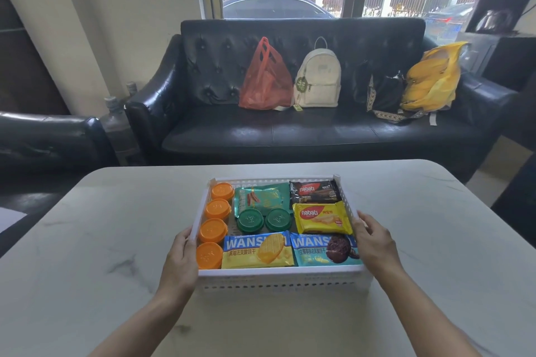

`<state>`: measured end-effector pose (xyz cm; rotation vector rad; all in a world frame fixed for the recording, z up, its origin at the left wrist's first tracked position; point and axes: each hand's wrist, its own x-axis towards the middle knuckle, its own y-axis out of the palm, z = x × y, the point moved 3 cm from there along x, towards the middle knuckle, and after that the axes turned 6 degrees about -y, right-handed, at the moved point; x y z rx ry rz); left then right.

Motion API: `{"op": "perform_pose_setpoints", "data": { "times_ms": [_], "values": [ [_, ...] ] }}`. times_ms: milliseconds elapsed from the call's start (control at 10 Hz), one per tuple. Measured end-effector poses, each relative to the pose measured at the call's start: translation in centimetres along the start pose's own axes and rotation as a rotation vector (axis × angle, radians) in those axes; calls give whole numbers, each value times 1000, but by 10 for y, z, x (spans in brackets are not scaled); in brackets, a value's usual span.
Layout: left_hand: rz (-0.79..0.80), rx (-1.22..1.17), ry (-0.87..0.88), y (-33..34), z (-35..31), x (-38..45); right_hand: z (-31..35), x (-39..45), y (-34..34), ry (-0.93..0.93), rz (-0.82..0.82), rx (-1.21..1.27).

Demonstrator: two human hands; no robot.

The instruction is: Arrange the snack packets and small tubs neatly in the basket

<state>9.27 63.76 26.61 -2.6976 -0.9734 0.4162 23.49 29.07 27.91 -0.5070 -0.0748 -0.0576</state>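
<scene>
The basket (278, 278), white and perforated, sat on the near middle of the marble table (87, 255), its long axis running left to right, the left hand (181, 258) and right hand (374, 243) clasping its side rims. Inside lay orange tubs (213, 230) at left, green tubs (264, 220), and packets (320, 217). Beyond stood a black sofa (290, 133).

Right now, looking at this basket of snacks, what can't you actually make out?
- Head view: the left hand and right hand cover the side rims of the basket, so each grip is unclear.
- The basket floor is hidden by the packets and tubs.
- Embossing on the orange tubs is too small.
- The red bag hides its contents.
</scene>
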Motion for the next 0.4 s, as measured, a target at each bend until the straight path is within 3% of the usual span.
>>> {"op": "perform_pose_setpoints", "data": {
  "times_ms": [200,400],
  "values": [
    [2,10,-1,-1,0,0,-1,0,0,0,21,-15],
    [-72,208,195,-4,-18,-13,18,-11,-6,-186,-108,-248]
  ]
}}
